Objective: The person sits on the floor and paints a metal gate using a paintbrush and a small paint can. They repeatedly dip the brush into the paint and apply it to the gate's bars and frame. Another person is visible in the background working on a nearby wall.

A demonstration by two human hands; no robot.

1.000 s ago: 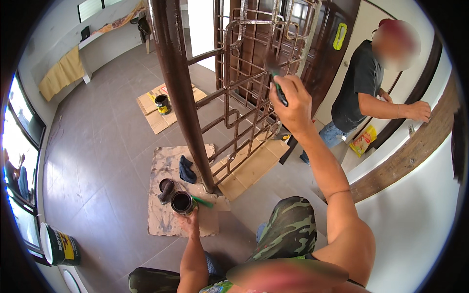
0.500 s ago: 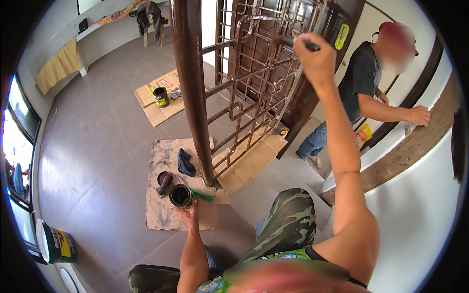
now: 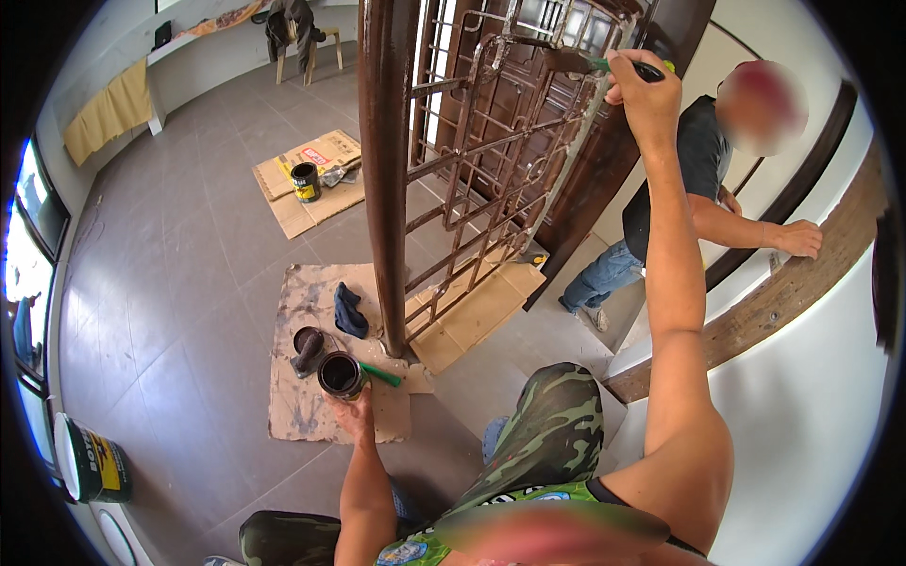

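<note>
Right hand [image 3: 645, 91] grips a paintbrush [image 3: 604, 64] against the top of the metal gate [image 3: 491, 179]; left hand [image 3: 354, 412] holds the open paint can [image 3: 339, 374] at the gate's foot.

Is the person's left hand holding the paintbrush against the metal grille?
No, the left hand rests by the paint can; the right hand holds the paintbrush.
</note>
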